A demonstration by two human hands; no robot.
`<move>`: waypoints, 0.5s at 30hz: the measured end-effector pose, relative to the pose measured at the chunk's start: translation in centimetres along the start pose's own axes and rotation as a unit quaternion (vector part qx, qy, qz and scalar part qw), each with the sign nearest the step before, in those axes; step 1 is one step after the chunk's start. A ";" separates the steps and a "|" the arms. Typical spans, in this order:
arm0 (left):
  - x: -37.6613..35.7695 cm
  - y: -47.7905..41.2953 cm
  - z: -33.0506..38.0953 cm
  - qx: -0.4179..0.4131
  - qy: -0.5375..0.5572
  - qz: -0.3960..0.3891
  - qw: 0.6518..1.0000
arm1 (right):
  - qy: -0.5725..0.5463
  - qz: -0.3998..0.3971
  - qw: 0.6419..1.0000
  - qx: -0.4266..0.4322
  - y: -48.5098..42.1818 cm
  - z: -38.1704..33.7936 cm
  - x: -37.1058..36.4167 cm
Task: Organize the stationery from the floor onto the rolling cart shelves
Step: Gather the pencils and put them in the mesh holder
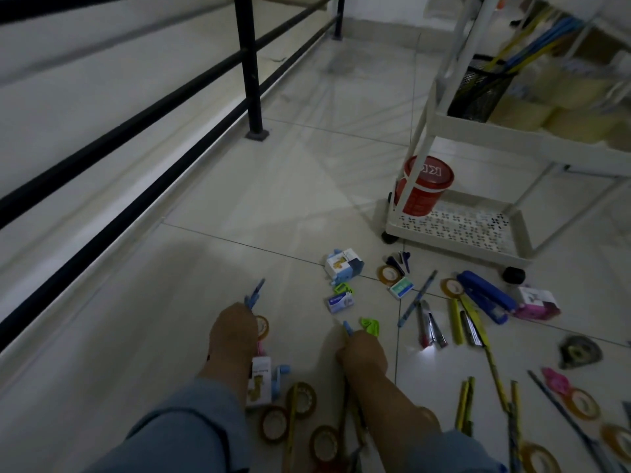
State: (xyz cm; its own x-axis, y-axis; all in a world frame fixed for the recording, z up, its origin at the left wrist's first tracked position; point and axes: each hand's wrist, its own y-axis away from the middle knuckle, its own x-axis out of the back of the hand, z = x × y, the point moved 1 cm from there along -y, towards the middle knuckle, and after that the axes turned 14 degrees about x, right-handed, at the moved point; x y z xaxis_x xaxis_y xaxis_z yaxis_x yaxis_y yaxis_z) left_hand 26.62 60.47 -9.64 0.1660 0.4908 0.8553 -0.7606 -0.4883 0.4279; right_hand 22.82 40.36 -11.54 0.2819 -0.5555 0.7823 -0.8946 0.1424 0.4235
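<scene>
Stationery lies scattered over the pale tiled floor (290, 186), most of it in front of and to the right of the person. At far left, a black railing (251, 63) runs along the floor's edge. The left hand (235, 336) is closed around a blue pen (254, 295) whose tip sticks out above the fist; a tape roll (263, 326) shows just beside the knuckles and a boxed sharpener (260, 380) lies just below the hand. Three more tape rolls (302, 401) lie between the two forearms. The right hand (362, 353) is curled shut on another blue pen (348, 327), next to a green clip (370, 326). Beyond the hands sit a second boxed sharpener (343, 264) and a small staples box (339, 302). Further right, several markers (432, 326) and yellow pencils (476, 322) lie side by side, near a blue stapler (485, 295) and a pink-and-white box (537, 302). The white rolling cart (464, 230) stands at upper right: a red tub (425, 186) on its bottom shelf, a black mesh holder (481, 87) with pens on the shelf above.
</scene>
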 end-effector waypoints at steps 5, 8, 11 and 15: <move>1.2 0.9 4.2 -0.112 0.134 0.024 0.984 | -0.025 0.016 1.000 -0.005 -0.1 0.0 0.0; 1.1 1.8 6.7 -0.141 0.222 -0.030 0.964 | -0.058 0.014 0.998 0.001 -0.2 0.3 0.5; 0.9 2.6 8.8 -0.147 0.299 -0.116 0.936 | -0.142 0.030 0.989 0.002 -1.4 1.1 2.1; -0.2 3.5 10.8 -0.105 0.339 -0.313 0.881 | -0.328 0.088 0.940 0.045 -2.5 1.8 7.4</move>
State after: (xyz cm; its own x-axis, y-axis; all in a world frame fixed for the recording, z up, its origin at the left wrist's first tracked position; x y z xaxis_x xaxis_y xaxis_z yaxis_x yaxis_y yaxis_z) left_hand 30.75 50.89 -5.17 0.2358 0.9693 0.0695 -0.7643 0.1408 0.6293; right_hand 26.52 34.44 -7.60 -0.1209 -0.9191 0.3751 -0.9414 0.2260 0.2502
